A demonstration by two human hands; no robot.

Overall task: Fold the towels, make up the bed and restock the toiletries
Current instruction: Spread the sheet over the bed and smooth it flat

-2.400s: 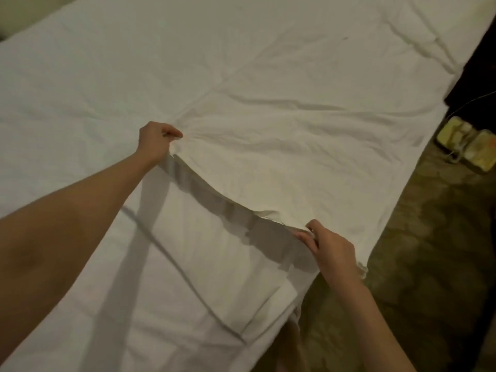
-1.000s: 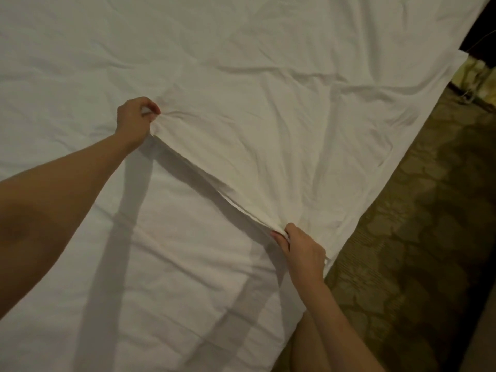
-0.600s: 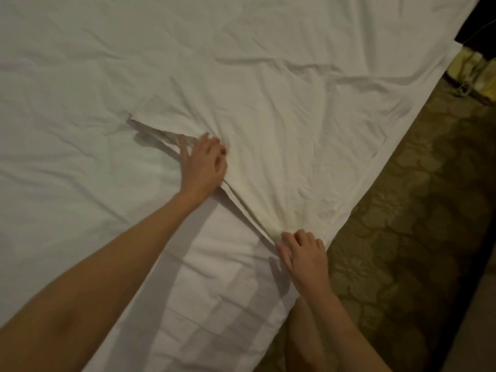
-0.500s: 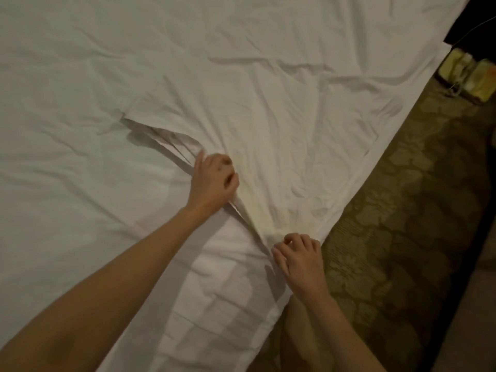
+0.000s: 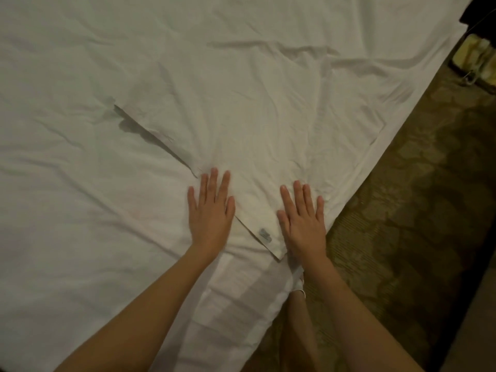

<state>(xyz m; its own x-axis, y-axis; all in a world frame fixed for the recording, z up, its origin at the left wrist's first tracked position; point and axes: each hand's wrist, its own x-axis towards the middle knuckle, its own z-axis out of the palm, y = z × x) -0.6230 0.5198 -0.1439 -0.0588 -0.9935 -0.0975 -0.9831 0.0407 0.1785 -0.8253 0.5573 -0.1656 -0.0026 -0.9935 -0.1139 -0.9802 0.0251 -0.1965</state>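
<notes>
**Q:** Where does the folded sheet [image 5: 255, 124] lie, and why is it placed there?

**A:** It lies flat on the bed [image 5: 80, 210], near the edge beside the carpet [image 5: 416, 210]. Its hem runs diagonally between your hands, with a small label [image 5: 265, 234] near the corner. This placement likely squares the layer for making up the bed.

**Q:** What do your hands do?

**A:** Your left hand [image 5: 210, 210] and right hand [image 5: 303, 221] rest palms-down, fingers straight, gripping nothing. You appear to press out creases.

Dim, warm light, soft shadows along the cloth edge, edges slightly bowed and blurred.
</notes>
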